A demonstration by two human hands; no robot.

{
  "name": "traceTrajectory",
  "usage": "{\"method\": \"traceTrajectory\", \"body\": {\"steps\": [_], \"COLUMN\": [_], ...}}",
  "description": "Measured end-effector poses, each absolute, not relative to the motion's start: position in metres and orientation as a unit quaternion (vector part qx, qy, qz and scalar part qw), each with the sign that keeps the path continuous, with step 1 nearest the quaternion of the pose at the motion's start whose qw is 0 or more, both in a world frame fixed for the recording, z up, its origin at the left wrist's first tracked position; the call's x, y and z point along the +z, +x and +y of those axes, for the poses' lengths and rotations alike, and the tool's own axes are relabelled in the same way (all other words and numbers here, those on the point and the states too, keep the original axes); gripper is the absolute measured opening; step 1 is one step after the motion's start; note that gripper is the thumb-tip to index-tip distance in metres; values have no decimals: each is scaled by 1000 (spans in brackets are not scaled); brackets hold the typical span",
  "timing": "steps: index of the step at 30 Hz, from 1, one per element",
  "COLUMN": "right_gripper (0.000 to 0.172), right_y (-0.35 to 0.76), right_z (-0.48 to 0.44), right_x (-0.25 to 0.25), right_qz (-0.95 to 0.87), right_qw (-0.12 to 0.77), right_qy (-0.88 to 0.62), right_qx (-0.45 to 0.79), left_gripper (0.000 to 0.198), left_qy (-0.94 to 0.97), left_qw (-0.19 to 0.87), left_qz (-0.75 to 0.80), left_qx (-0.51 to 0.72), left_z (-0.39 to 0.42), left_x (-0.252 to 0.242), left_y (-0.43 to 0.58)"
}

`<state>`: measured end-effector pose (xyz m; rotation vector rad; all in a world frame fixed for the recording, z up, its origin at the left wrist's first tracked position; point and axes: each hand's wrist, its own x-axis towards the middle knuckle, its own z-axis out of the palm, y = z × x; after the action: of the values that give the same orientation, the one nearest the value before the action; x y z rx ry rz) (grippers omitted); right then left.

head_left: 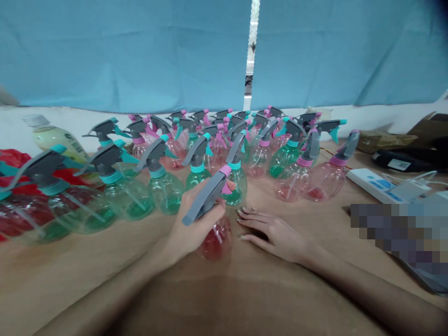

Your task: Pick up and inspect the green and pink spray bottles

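My left hand (191,226) is wrapped round the neck of a pink spray bottle (216,238) with a grey trigger head and pink collar; the bottle stands on the brown table (224,289) in front of me. My right hand (271,228) lies flat on the table just right of that bottle, fingers stretched toward it, holding nothing. Behind them stand several green spray bottles (164,189) and more pink spray bottles (324,177), all with grey triggers.
A drink bottle with pale liquid (56,137) and a red bag (14,158) are at the far left. A white power strip (376,184), a black device (402,161) and brown packaging (385,140) lie at right. A blue curtain (140,51) hangs behind.
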<state>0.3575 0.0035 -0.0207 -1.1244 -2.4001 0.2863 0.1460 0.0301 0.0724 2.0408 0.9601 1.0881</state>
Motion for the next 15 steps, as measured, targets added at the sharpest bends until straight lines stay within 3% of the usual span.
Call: {"method": "traceTrajectory", "body": {"steps": [15], "right_gripper": [43], "right_y": [358], "right_z": [4], "right_x": [-22], "right_qz": [-876], "right_qw": [233], "right_qy": [-410], "right_qx": [104], "left_gripper": [33], "left_qy": [778], "left_qw": [293], "left_qz": [374], "left_qx": [412], "left_z": [30], "left_x": [74], "left_y": [146]}}
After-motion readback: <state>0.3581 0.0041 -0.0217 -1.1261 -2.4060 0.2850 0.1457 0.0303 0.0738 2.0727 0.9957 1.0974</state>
